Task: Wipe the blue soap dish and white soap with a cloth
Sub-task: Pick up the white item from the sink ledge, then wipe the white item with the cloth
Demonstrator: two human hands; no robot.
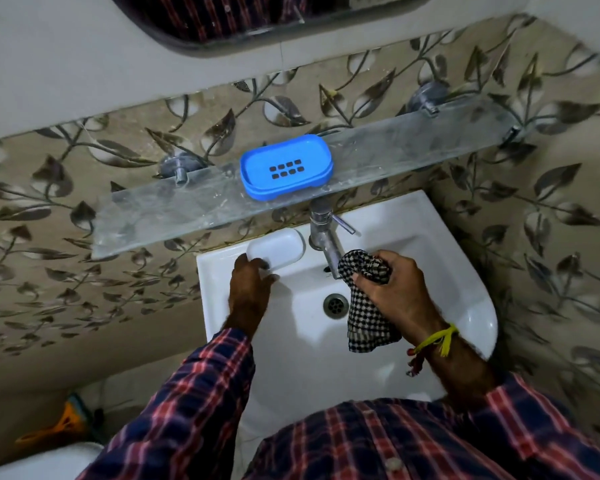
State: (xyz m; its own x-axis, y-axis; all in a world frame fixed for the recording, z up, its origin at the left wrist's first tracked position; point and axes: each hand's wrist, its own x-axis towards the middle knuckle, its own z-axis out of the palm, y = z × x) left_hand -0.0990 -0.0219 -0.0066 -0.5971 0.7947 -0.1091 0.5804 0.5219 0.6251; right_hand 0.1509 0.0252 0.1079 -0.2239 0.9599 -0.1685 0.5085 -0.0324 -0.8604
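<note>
The blue soap dish [287,167] stands empty on the glass shelf [153,216] above the basin, its drain slots showing. The white soap [278,247] lies on the basin's back left ledge, under the shelf's front edge. My left hand [250,284] reaches to it, fingertips curled over its near end. My right hand [392,289] grips a bunched black-and-white checked cloth [362,306] over the basin bowl, just right of the tap spout; the cloth's tail hangs down below my fist.
A white washbasin [465,289] with a steel drain [335,304] sits below. A chrome tap [323,233] rises at its back centre. Leaf-patterned tiles cover the wall. A mirror edge [222,43] is at the top. An orange tool [63,424] lies at the lower left.
</note>
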